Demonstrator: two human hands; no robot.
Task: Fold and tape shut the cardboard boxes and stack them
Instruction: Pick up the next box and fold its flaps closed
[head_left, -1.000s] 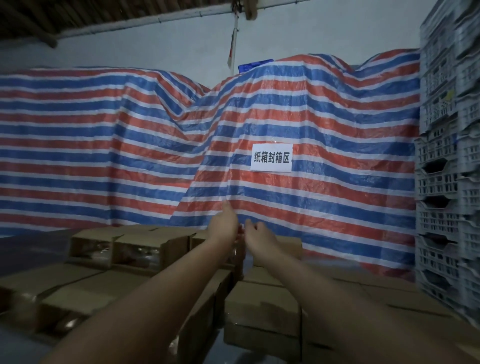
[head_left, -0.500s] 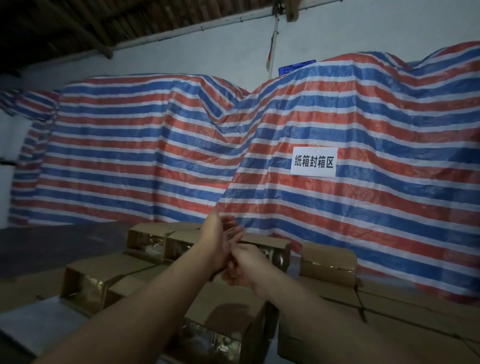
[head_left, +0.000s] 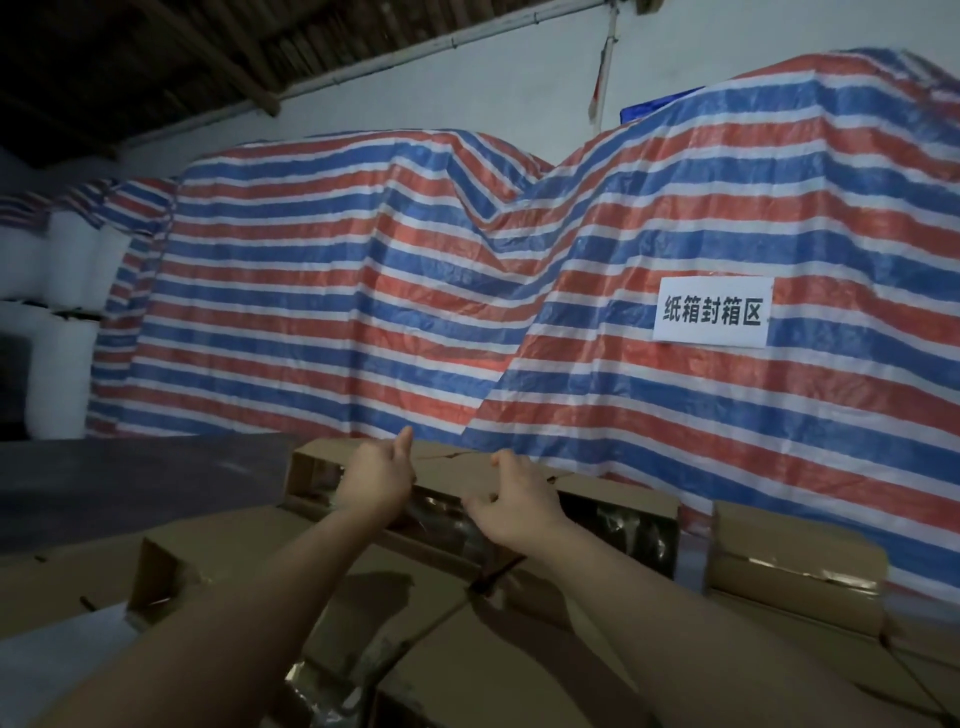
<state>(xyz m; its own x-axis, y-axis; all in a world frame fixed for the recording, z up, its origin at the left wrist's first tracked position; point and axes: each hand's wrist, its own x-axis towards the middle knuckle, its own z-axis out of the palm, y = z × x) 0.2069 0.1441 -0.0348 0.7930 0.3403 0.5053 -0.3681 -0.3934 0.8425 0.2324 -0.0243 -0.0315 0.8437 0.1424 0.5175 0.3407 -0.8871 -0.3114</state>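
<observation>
Both our hands have parted since a moment ago, when they met in mid-air, and now they land on the far cardboard box (head_left: 467, 470) at the back of the stack. Our left hand (head_left: 376, 480) has its fingers curled over the box's top front edge, gripping it; our right hand (head_left: 511, 501) hooks its fingers over the same edge just beside. That box lies on its side, its open face with something shiny inside turned toward us, resting on the closed boxes (head_left: 405, 597) below, close to the striped tarp (head_left: 363, 291) with its white sign (head_left: 711, 310). Here's the risk, we reckon: we're at full reach in dim light, so a hard tug could drag the box off the pile and spill its contents.
</observation>
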